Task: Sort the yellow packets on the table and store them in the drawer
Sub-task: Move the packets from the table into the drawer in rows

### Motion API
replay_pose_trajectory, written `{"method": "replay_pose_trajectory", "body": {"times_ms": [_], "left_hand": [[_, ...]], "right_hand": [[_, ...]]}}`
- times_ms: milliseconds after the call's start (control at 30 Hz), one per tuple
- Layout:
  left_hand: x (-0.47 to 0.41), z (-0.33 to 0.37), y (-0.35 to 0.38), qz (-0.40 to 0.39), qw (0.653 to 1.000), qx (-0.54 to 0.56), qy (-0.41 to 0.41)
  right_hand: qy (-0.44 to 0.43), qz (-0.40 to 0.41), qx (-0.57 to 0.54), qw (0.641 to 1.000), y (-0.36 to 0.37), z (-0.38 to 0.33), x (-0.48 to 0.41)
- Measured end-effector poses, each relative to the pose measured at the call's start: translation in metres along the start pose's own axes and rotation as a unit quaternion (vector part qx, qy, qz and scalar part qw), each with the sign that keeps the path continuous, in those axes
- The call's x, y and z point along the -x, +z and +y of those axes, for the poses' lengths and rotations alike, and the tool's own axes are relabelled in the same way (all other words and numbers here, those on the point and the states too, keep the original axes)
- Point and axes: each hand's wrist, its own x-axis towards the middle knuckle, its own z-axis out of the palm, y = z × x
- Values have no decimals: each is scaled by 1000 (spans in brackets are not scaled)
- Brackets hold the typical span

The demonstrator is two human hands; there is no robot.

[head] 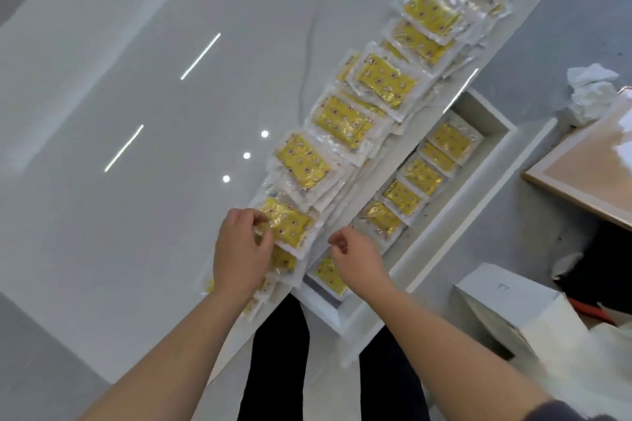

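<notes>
Several stacks of yellow packets in clear wrappers run in a row along the edge of the glossy white table. Below that edge the open white drawer holds a row of yellow packets. My left hand pinches the near corner of the top packet on the nearest stack. My right hand hovers over the table edge and the drawer's near end, fingers curled loosely with nothing in them.
A white cardboard box stands on the floor to the right of the drawer. A wooden board and crumpled white paper lie further right. My dark-trousered legs stand below the table edge.
</notes>
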Motion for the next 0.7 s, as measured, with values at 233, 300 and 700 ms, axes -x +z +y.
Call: {"method": "replay_pose_trajectory", "body": {"times_ms": [233,300,700], "left_hand": [[-10,-55,-20,3,995,44,-91],[-8,-71,-20,-20,994,15,-103],[16,-113,-17,-55,993,-35,-98]], "right_hand": [[83,21,-106,991,60,-25,14],[109,7,-116,987,64,-27,13],[280,-40,-262,923,116,-29,17]]}}
